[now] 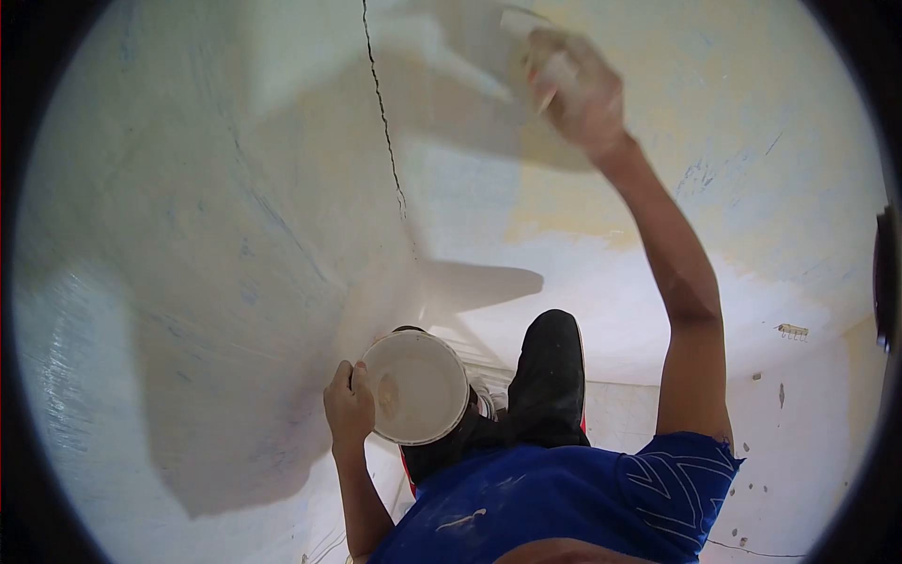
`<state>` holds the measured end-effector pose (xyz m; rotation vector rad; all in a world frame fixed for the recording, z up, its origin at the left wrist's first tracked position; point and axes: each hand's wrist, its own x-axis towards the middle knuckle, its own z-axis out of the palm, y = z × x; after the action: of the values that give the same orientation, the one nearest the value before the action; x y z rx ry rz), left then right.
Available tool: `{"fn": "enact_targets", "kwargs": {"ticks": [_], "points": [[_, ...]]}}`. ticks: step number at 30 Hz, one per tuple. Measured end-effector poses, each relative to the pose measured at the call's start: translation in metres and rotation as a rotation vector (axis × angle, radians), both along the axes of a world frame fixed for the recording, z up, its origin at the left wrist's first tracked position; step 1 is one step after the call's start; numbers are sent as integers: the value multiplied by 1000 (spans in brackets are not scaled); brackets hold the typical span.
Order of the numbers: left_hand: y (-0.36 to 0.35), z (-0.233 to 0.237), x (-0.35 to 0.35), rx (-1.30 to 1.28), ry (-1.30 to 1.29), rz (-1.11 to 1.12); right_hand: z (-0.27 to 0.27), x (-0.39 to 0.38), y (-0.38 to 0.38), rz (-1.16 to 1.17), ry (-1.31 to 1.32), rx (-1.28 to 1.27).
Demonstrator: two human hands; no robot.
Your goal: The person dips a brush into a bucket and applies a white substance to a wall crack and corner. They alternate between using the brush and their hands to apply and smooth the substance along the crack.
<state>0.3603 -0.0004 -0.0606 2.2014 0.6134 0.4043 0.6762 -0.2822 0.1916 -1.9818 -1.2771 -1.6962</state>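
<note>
My left hand (349, 402) grips the rim of a round white bucket (427, 381) on its left side, thumb over the edge. A pale smear of brownish residue lies inside the bucket. My right hand (584, 94) is raised high against the wall, fingers closed around what looks like a putty knife (520, 21). Motion blurs that hand and the tool, and most of the handle is hidden by the fingers. The right-hand wall (611, 197) behind it has yellowish patches above a whiter band.
A dark jagged crack (381, 99) runs down the corner between the walls. My dark-trousered leg (550, 376) is bent beside the bucket. Pale floor (615, 414) with scattered specks shows at lower right. A dark object (883, 277) stands at the far right edge.
</note>
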Motion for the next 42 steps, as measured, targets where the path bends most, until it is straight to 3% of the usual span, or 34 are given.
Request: {"fn": "enact_targets", "kwargs": {"ticks": [4,7,9,11,14,16,18,19,21,23,24,26,27,31,33,36,37,39,40,42], "points": [[0,4,0,17,-3,-9,-131,30,-4,28,-96,-270],[2,0,-1,23,-6,-15,-222,17,2,103,135,-320],[1,1,-3,18,-8,-20,-241,-2,2,88,273,-361],[3,1,-3,19,-22,-26,-244,-5,1,231,629,-264],[4,-4,-4,48,-39,-28,-192,12,2,139,716,-45],[3,-3,-3,30,-10,-2,-123,36,-8,-284,805,-94],[2,2,-2,23,-3,-3,-28,22,-14,-33,774,89],[1,3,-2,14,10,1,5,24,-13,-95,649,49],[2,0,-2,13,-2,-10,55,14,-6,-160,525,10],[5,-1,-1,18,-12,-18,85,2,3,47,381,-18],[5,-2,-1,20,-16,-16,86,6,3,46,383,-16],[4,-3,-3,20,-8,-15,80,17,-2,69,-127,-30],[4,-2,-3,11,-11,-11,65,20,-6,68,-119,-30],[5,-2,-3,12,8,9,-74,46,-24,28,-225,-296],[4,-1,-3,12,12,10,-175,50,-30,91,-103,-262],[1,-2,-4,12,-10,6,-244,10,-28,81,169,-385],[1,-2,-3,17,-39,-5,-248,-1,-25,81,163,-382],[3,-3,-2,37,-33,-13,-244,-15,-20,187,862,-132],[4,-3,-2,53,-21,-23,-233,-8,-19,188,850,-129],[3,-3,-1,50,-27,-22,-190,19,-18,65,543,-26]]}}
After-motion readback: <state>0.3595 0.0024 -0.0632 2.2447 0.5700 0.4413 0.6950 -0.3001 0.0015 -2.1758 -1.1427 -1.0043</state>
